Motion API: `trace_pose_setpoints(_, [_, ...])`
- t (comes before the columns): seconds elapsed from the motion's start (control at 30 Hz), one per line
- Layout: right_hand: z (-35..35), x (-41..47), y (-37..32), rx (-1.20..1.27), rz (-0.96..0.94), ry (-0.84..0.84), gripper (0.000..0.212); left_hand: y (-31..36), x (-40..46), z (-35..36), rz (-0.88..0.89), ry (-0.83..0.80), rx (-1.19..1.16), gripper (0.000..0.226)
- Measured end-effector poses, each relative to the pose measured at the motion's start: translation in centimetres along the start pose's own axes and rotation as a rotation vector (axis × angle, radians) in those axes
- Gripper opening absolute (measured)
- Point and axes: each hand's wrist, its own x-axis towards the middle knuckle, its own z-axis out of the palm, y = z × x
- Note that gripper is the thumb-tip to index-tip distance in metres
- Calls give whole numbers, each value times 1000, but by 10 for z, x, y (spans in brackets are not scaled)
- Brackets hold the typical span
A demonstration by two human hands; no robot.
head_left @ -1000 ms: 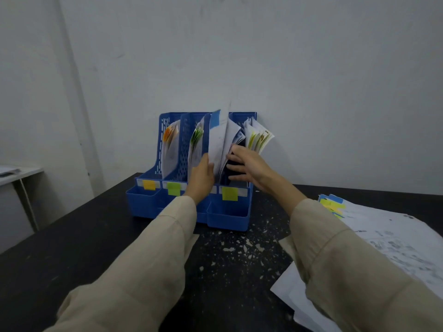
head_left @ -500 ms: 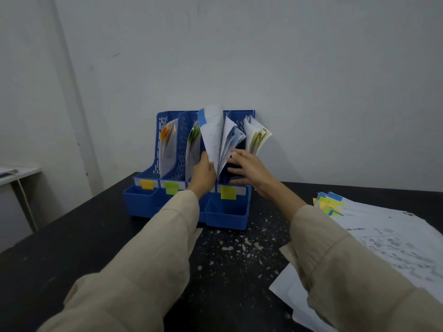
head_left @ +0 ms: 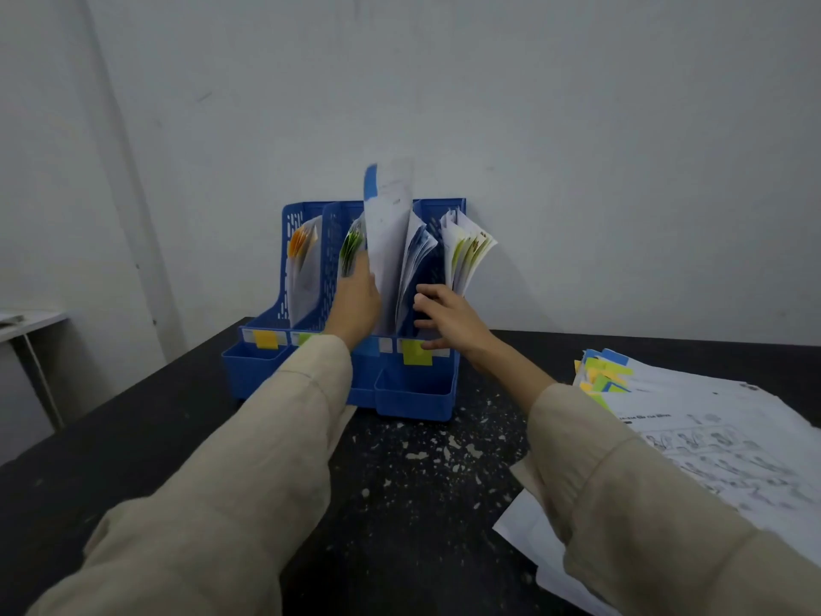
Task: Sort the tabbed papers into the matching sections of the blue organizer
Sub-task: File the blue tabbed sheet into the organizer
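Looks like a bare office: plain white wall (head_left: 577, 126), black desk (head_left: 133, 437), blue organizer (head_left: 417, 397), loose paper stack (head_left: 719, 429).

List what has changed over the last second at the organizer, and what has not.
The blue-tabbed sheet has risen: a second ago its top sat level with the blue organizer rim, now it stands well above it, gripped by the left hand. The right hand stays spread against the papers in the third section, holding them aside. The other filed papers and the unsorted stack on the table have not moved.
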Motion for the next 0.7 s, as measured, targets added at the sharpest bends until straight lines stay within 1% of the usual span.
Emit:
trace_pose_setpoints(0.13, [1, 0, 1, -6, -3, -11, 43, 8, 9, -21, 7, -7, 70, 53])
trace_pose_setpoints(0.27, [3, 0, 3, 7, 2, -2, 43, 15, 11, -28, 96, -8, 179, 54])
trace_pose_setpoints(0.4, [5, 1, 4, 6, 13, 5, 43, 14, 4, -17, 209, -15, 291, 56])
trace_pose_setpoints(0.5, [6, 1, 5, 5, 19, 6, 43, 4, 3, -2, 191, -99, 214, 58])
trace_pose_setpoints(0.57, [6, 2, 6, 1, 21, 5, 42, -1, -2, 7, 133, -135, 166, 58])
trace_pose_setpoints(0.7, [7, 2, 8, -7, 23, 13, 43, -3, -12, 12, 32, -169, 35, 44])
